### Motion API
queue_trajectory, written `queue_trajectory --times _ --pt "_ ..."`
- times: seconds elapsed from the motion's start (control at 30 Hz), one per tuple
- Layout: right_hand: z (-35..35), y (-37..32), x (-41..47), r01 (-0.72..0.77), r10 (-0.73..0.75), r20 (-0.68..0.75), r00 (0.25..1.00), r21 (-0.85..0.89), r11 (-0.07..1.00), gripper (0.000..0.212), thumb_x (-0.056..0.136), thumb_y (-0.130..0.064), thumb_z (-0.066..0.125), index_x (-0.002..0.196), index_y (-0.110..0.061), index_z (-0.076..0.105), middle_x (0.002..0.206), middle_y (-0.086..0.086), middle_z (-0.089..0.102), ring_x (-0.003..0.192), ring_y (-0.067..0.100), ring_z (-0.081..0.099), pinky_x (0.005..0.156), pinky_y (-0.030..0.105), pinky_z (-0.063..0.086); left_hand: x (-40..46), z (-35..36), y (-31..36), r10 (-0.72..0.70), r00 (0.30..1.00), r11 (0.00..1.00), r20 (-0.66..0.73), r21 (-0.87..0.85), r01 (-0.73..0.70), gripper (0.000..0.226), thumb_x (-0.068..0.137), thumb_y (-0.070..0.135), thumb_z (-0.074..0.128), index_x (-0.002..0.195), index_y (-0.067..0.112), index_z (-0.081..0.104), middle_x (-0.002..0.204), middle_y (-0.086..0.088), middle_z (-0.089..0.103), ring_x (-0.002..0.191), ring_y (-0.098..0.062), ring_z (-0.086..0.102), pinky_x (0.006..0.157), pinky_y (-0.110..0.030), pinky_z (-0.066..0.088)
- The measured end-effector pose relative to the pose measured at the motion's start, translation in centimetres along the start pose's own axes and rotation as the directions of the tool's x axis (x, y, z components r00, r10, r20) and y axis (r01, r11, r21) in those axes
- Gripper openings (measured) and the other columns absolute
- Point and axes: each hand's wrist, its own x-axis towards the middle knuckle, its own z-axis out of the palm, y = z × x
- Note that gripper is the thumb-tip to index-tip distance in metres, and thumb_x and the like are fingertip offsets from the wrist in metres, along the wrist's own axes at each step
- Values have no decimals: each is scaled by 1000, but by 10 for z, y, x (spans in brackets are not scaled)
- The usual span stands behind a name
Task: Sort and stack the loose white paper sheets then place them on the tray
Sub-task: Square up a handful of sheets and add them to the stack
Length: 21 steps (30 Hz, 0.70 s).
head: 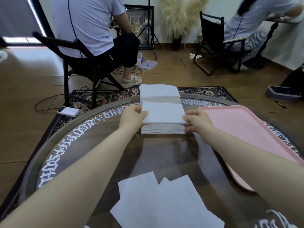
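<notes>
Desk (164,155) first: round and dark, it carries a pink tray (243,132) on the right, empty, touching nothing white. Two stacks sit centre-far; the near stack (162,129) lies with its long axis left to right, and the far stack (159,93) is just behind it. Loose sheets (161,204) lie fanned at the near edge. Left hand (133,116) and right hand (195,120) each pinch an end of the top bundle (162,112), grip closed on paper. Tray lies just beside the right hand, so placing likely goes rightward.
</notes>
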Motion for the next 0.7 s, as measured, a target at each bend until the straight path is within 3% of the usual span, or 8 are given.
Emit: queue_trajectory --times 0.07,0.13,0.2,0.3,0.47,0.7 --pt "-6 4 1 54 -53 16 998 -145 988 51 87 -24 74 126 -10 44 101 5 55 76 16 57 72 36 51 -6 -6 -4 130 991 961 -19 250 -121 60 91 52 59 140 20 43 121 -3 61 108 -26 61 87 -42 51" --pt "-13 8 -1 179 -145 121 982 -353 918 84 75 -32 84 142 -14 35 118 2 50 104 20 56 93 39 49 -13 -13 -8 231 966 861 114 439 -257 83 82 64 62 149 31 27 130 -1 55 119 -25 54 96 -45 46" --pt "-14 14 -4 312 -193 282 940 -475 823 102 67 -24 90 148 -19 28 135 4 43 122 25 50 103 44 45 -19 -15 -13 223 932 738 286 575 -353 98 77 66 66 154 36 14 135 -3 52 123 -26 50 98 -44 45" --pt "-7 24 -6 423 -262 339 904 -612 668 102 72 -14 83 152 -24 21 137 11 39 131 28 39 108 41 37 -20 -6 -21 272 901 583 337 688 -433 94 84 55 66 156 34 9 131 -4 53 123 -26 45 94 -39 42" --pt "3 28 -7 463 -358 297 885 -638 616 78 83 1 62 149 -24 27 129 12 40 122 34 44 103 46 40 -17 -6 -28 309 908 646 283 638 -419 82 90 42 64 155 34 16 123 -4 52 121 -26 46 93 -39 43" --pt "-7 26 -16 458 -328 321 889 -592 663 83 79 -1 71 149 -23 31 133 9 41 124 25 43 104 40 42 -27 -14 -24 279 913 651 298 640 -408 88 88 48 66 155 38 11 119 -3 51 119 -25 47 90 -39 43"
